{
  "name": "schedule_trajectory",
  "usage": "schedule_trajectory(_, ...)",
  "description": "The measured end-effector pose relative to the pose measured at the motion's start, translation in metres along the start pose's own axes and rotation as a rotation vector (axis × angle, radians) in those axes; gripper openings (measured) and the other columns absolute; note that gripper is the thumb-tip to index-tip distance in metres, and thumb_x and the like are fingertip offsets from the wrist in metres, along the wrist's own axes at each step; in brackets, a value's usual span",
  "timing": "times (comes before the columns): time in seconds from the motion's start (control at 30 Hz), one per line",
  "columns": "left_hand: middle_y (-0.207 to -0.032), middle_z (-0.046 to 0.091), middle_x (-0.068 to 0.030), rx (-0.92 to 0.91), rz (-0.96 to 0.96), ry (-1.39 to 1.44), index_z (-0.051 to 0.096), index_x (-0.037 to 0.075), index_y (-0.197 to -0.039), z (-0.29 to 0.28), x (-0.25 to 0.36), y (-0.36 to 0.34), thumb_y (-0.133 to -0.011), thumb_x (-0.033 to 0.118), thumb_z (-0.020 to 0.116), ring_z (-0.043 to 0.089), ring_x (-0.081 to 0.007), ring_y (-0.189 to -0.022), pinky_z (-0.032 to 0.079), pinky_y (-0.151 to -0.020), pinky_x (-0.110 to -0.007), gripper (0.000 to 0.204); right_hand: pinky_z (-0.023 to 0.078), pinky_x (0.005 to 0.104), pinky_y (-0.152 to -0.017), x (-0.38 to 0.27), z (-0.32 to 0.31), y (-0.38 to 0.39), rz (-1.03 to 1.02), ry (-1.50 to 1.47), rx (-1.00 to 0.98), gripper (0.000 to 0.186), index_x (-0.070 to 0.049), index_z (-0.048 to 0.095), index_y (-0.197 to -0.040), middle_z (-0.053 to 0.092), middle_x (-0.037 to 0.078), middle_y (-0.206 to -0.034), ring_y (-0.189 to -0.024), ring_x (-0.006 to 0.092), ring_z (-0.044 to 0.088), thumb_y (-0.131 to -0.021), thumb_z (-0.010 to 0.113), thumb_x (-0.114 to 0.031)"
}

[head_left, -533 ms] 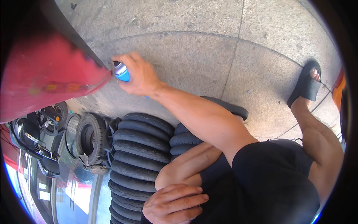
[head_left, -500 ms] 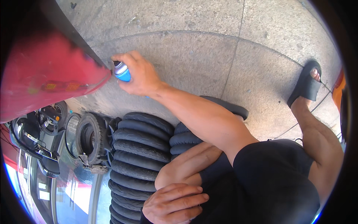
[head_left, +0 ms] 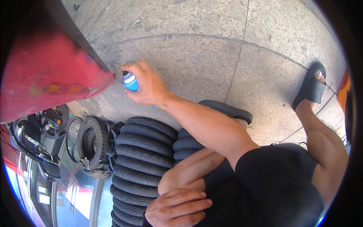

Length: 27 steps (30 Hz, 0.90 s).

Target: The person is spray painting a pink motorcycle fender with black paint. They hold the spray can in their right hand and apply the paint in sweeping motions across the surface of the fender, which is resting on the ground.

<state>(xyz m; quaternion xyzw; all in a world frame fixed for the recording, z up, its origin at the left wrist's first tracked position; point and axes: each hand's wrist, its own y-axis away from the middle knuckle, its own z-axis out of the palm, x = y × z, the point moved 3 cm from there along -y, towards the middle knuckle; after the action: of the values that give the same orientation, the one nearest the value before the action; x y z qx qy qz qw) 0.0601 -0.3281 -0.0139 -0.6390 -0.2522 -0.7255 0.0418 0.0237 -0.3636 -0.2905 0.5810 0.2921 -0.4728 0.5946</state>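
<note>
A blue spray can (head_left: 130,83) with a silver top is in my right hand (head_left: 148,85), my forefinger over its nozzle. The can is just right of the curved edge of a red vehicle panel (head_left: 49,72), which has a blurry dark patch on its upper part. My left hand (head_left: 177,207) lies at the bottom over dark clothing (head_left: 225,210), palm down, fingers loosely bent and slightly apart.
Stacked black tyres (head_left: 141,159), loose tyres (head_left: 98,140) and a dark scooter (head_left: 36,142) stand at lower left beside glass panels (head_left: 79,198). My legs and black sandals (head_left: 306,89) are on concrete flooring (head_left: 189,60). An orange object (head_left: 342,94) sits at the far right.
My right hand and the spray can have moved right and down, a little farther from the red panel's edge. My left hand stays in about the same place.
</note>
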Motion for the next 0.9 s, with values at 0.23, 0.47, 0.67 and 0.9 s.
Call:
schedule_trajectory(0.23, -0.101, 0.074, -0.0241, 0.026, -0.069, 0.02, 0.072, -0.003, -0.084, -0.001, -0.002, 0.012, -0.08, 0.009, 0.07, 0.072, -0.0396, -0.093, 0.059, -0.083, -0.046, 0.012, 0.053, 0.0488, -0.094, 0.018, 0.023, 0.004, 0.113, 0.052, -0.054, 0.067, -0.018, 0.057, -0.137, 0.059, 0.018, -0.124, -0.113, 0.0429, 0.062, -0.073, 0.079, -0.016)
schedule_trajectory(0.47, -0.102, 0.074, -0.0245, 0.081, -0.071, 0.055, 0.072, -0.002, -0.084, -0.003, -0.006, 0.02, -0.082, 0.012, 0.069, 0.072, -0.041, -0.095, 0.059, -0.083, -0.046, 0.015, 0.053, 0.0493, -0.095, 0.032, 0.037, 0.004, 0.121, 0.117, -0.034, 0.068, -0.019, 0.057, -0.138, 0.058, 0.019, -0.123, -0.112, 0.0436, 0.063, -0.074, 0.08, -0.018)
schedule_trajectory(0.67, -0.105, 0.074, -0.0241, 0.037, -0.03, 0.046, 0.072, 0.0, -0.088, -0.004, -0.006, 0.027, -0.086, 0.015, 0.068, 0.071, -0.0428, -0.101, 0.058, -0.085, -0.047, 0.016, 0.054, 0.0503, -0.094, 0.038, 0.051, 0.005, 0.197, 0.126, -0.075, 0.067, -0.021, 0.057, -0.138, 0.058, 0.02, -0.125, -0.112, 0.0439, 0.063, -0.075, 0.08, -0.019)
schedule_trajectory(0.9, -0.111, 0.074, -0.0232, 0.002, -0.032, 0.061, 0.072, 0.001, -0.091, -0.002, -0.002, 0.035, -0.092, 0.02, 0.066, 0.069, -0.0436, -0.108, 0.057, -0.089, -0.048, 0.019, 0.054, 0.0528, -0.092, 0.032, 0.06, 0.001, 0.265, 0.196, -0.09, 0.067, -0.025, 0.056, -0.138, 0.057, 0.021, -0.125, -0.111, 0.0467, 0.062, -0.075, 0.079, -0.018)
